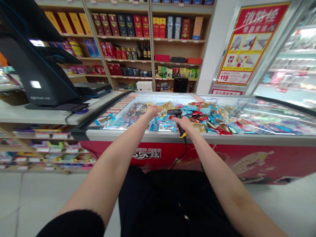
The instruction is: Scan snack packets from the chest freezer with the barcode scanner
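Observation:
My right hand (pixel 184 125) is closed around the handle of a black and yellow barcode scanner (pixel 174 112), its head turned left. A cord hangs from the grip down the freezer's front. My left hand (pixel 153 110) pinches the left end of a gold-wrapped ice cream packet (pixel 166 107), just left of the scanner head. Both hands are over the open part of a chest freezer (pixel 108 134), above several blue, red and gold ice cream packets (pixel 217 118) lying in loose heaps. The tips of my left fingers are partly hidden by the packet.
A dark checkout terminal (pixel 46 75) and a flat scale (pixel 92 89) stand on the white counter (pixel 12 113) to the left. Shelves of boxes and bottles (pixel 128 24) rise behind the freezer. A glass lid (pixel 271 115) covers its right side.

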The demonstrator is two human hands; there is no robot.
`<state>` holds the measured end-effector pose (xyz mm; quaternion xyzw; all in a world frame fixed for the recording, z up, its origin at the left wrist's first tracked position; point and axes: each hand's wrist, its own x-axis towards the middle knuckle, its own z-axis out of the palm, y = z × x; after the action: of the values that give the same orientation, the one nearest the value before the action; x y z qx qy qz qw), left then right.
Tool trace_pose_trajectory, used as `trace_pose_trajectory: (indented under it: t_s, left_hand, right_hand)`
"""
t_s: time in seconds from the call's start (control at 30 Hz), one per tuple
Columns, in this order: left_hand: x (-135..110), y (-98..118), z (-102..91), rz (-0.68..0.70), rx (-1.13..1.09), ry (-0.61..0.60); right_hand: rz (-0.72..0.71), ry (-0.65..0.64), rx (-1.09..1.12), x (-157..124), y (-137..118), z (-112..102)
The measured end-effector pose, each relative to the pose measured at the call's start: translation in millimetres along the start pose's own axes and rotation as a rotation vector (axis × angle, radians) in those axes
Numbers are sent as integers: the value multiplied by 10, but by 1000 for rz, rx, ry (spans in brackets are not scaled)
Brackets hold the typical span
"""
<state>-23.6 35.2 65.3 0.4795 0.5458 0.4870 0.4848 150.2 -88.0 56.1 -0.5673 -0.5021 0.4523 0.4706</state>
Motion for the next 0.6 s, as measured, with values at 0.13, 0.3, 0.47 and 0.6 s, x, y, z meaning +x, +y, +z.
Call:
trace_pose_trajectory:
  t_s: [0.13, 0.3, 0.47, 0.6]
  left_hand:
    - [-38, 5, 118, 9, -8, -2]
    - [-30, -17, 211, 27, 22, -25]
    - [-27, -20, 226, 21, 20, -14]
    - [-49, 7, 218, 15, 13, -5]
  right_hand:
    - [-46, -8, -42, -32, -8, -66]
    - [-59, -5, -68, -39, 14, -128]
    - [-92, -37, -44, 30, 80, -172]
    - [-98, -53, -25, 50, 102, -176]
